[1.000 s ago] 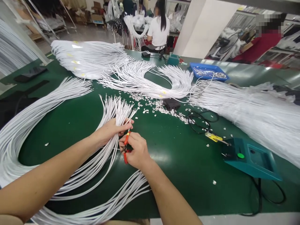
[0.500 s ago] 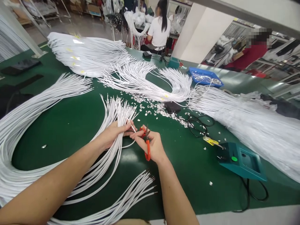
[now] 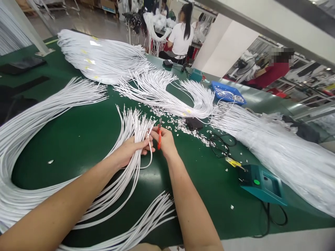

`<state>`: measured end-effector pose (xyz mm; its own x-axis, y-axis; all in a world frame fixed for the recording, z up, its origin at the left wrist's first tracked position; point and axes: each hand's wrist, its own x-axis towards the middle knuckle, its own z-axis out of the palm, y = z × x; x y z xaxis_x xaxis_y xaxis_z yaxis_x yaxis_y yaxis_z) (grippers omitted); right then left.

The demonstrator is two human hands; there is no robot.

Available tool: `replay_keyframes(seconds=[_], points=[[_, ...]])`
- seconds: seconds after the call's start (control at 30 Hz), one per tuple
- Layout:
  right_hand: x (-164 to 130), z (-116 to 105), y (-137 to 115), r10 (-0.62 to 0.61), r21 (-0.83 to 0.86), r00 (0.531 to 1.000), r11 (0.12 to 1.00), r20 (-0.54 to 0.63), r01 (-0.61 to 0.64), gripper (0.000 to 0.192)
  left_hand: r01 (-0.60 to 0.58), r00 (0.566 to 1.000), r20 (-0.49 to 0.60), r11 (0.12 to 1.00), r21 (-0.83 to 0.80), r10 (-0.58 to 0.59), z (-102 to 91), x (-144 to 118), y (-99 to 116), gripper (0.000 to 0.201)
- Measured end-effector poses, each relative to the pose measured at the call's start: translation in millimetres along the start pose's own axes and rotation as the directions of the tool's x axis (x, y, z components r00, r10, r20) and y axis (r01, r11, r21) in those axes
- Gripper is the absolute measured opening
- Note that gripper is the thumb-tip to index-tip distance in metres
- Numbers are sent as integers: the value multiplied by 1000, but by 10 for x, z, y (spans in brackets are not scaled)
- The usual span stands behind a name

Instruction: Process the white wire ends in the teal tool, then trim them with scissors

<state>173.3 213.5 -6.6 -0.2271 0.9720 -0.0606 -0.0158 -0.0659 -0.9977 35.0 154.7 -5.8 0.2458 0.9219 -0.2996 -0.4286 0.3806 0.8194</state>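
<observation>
My left hand point(image 3: 134, 150) is closed around a bundle of white cables point(image 3: 136, 130), whose cut ends fan out above my fingers. One cable bends out of the bundle in a loop on the right. My right hand point(image 3: 166, 139) holds small red-handled scissors point(image 3: 159, 137), blades pointing up and away from me. Its fingertips are beside the upper end of the looped cable; whether they pinch it I cannot tell. A second bunch of white cables point(image 3: 154, 212) lies below my hands, its ends pointing right.
Cable bundles point(image 3: 102, 59) lie at the back, more under clear plastic point(image 3: 282, 153) on the right. Silvery scraps point(image 3: 185, 127) are scattered mid-table. A teal device point(image 3: 263, 184) with a cord stands at right, a blue tray point(image 3: 227, 92) behind. Co-workers sit beyond the green table point(image 3: 65, 146).
My right hand has moved up and slightly left with the scissors, closer to the cable ends. The loose cable now curves in a loop beside my left hand. The view has shifted slightly.
</observation>
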Motion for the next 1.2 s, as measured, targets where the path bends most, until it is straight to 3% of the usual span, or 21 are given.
replay_keyframes(seconds=[0.13,0.33,0.47,0.6,0.73,0.8,0.87,1.0,1.13,1.2], points=[[8,85,48,51,-1,997,999,-60,-51,26,-19,977,212,1000,-14,22,-32,-23,26,19],[5,89,218,19,-255,987,965,-159,-59,24,-81,916,399,995,61,50,-106,-74,165,18],[10,-7,244,8,-299,950,948,-312,-106,32,-77,944,329,992,103,39,-117,-56,152,21],[-144,-154,80,-102,-302,916,953,-387,-21,28,-58,993,110,985,161,40,-77,-1,56,30],[-379,-244,-30,4,-121,943,992,-332,-47,27,-26,999,-22,979,204,31,1,13,3,45],[-457,-260,-4,63,-4,941,998,-332,-68,25,-16,999,-39,972,232,26,35,-2,-11,43],[-504,-257,55,121,131,950,988,-288,-86,23,-12,1000,-11,965,261,15,55,-20,-32,38],[-553,-212,138,183,340,979,930,-91,-142,27,-21,998,66,948,318,0,61,-48,-97,30],[-590,-178,130,166,376,982,907,89,-188,26,-22,995,97,927,375,-15,76,-63,-122,28],[-603,-162,126,169,369,981,909,101,-194,21,-13,995,95,926,377,-25,87,-68,-123,28]])
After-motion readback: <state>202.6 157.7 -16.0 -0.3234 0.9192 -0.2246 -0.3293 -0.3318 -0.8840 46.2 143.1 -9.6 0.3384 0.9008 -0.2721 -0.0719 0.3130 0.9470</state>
